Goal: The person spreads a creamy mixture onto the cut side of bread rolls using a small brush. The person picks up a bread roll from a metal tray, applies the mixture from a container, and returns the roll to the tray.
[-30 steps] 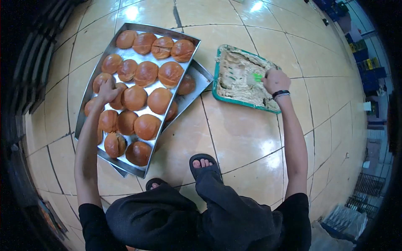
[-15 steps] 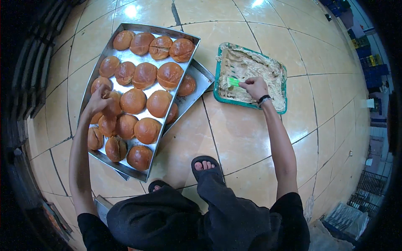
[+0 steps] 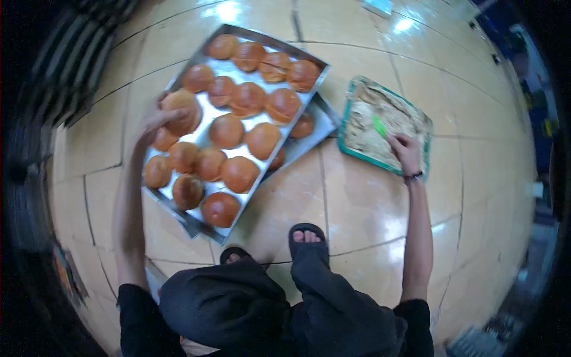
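My left hand (image 3: 158,119) grips a round, glossy brown bun (image 3: 184,112) at the left side of a metal baking tray (image 3: 266,181). Rows of similar buns, several with a slit across them, lie on that tray. To the right, my right hand (image 3: 405,152) pinches a bright green plastic spreader (image 3: 379,126). Its blade is over a green-rimmed tub (image 3: 346,152) of pale, thick cream spread (image 3: 372,107). The spread looks smeared and uneven. Motion slightly blurs the buns and both hands.
A second metal tray (image 3: 324,125) with more buns lies crosswise beneath the first. Tiled floor (image 3: 369,208) surrounds everything. My sandalled feet (image 3: 307,237) are between tray and tub. A dark slatted rack (image 3: 65,65) stands at the left; crates (image 3: 505,35) line the far right.
My left hand has taken hold of a bun and raised it slightly from the tray. The view has shifted, so trays and tub appear further right. My right hand still holds the green spreader.
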Tool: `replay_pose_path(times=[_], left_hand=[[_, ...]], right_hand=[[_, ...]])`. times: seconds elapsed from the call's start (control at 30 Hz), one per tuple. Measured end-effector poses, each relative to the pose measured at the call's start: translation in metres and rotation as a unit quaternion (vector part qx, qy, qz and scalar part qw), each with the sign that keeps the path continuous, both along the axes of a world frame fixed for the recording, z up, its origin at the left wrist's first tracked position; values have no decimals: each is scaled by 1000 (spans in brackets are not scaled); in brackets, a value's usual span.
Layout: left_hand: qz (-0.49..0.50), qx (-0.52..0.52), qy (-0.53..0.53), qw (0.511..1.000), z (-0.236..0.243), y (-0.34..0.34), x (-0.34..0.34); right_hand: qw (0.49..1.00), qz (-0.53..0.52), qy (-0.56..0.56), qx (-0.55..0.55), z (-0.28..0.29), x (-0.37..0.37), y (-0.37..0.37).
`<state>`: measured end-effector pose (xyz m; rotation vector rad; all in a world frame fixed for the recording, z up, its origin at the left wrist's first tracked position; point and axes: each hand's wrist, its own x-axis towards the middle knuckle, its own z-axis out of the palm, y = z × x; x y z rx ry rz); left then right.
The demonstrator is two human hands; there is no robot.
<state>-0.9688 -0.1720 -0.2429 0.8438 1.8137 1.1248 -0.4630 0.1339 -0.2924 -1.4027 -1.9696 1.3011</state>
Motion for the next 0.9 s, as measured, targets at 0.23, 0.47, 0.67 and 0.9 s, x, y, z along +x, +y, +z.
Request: replay_pose_path(times=[0.23,0.47,0.67,0.9], left_hand=[[213,162,-480,835,-28,-29,83],[194,93,-236,948,-27,-27,168],[220,183,-403,870,-13,-56,161],[309,243,-482,783,-35,-71,162]], right_hand=[[994,48,98,-31,64,-42,-56],[982,144,120,4,92,-80,-105],[980,144,135,7,89,-78,-119],[977,153,147,-1,82,-85,-126]])
